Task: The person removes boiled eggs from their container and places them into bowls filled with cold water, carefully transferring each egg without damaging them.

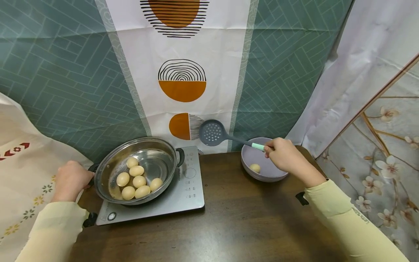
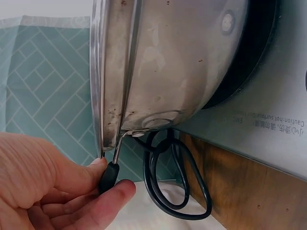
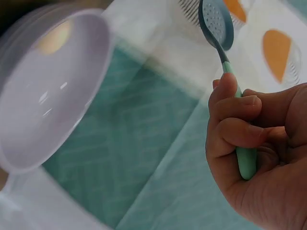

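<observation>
My left hand (image 1: 70, 179) pinches the black side handle (image 2: 109, 177) of a steel pot (image 1: 170, 174) between thumb and fingers. Several pale eggs (image 1: 139, 181) lie in the pot, mostly toward its near left side. In my right hand (image 1: 284, 154) is a skimmer (image 1: 212, 133) with a grey perforated head and a green handle (image 3: 247, 160), fingers wrapped around the handle. The skimmer's head carries nothing and points left, in front of the backdrop. Beneath the right hand stands a pale purple bowl (image 1: 264, 178) with one egg (image 1: 255, 168) inside.
The pot sits on a silver induction cooktop (image 1: 193, 198) on a brown wooden table (image 1: 235, 218). A looped black cord (image 2: 158, 191) hangs beside the cooktop. Patterned cloth (image 1: 131, 72) forms the back wall, and a floral sheet (image 1: 386, 174) closes the right side.
</observation>
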### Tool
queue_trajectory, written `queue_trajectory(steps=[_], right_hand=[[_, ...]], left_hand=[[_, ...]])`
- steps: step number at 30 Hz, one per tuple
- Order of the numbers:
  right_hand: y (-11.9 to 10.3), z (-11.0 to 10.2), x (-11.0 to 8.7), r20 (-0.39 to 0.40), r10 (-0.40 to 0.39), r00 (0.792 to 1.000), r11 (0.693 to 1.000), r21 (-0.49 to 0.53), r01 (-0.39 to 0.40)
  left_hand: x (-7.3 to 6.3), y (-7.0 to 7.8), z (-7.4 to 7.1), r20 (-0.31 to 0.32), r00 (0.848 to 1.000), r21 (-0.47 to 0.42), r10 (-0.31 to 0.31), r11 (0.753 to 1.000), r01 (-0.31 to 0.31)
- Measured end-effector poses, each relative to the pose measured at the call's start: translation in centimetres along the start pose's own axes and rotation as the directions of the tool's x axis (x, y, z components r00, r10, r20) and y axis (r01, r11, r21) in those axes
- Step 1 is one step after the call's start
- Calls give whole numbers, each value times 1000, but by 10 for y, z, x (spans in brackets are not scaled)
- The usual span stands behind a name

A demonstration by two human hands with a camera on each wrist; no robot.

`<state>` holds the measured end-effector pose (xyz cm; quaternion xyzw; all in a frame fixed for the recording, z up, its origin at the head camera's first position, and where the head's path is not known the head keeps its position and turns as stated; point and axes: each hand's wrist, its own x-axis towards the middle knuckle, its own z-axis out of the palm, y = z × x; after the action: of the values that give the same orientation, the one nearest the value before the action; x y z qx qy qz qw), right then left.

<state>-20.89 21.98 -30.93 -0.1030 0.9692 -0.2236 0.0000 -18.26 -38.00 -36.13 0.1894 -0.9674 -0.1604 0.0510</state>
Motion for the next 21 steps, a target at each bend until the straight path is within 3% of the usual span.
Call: queue_trajectory(steps=[8, 21], right_hand=[[-46, 16, 13, 18, -67, 998, 997, 41, 66], [-100, 46, 25, -22, -221, 975, 973, -69, 219]], left_hand=[[-1, 3, 0, 5, 1000, -2, 16, 1000, -16], [2, 2, 0, 15, 1000, 22, -2, 1000, 2]])
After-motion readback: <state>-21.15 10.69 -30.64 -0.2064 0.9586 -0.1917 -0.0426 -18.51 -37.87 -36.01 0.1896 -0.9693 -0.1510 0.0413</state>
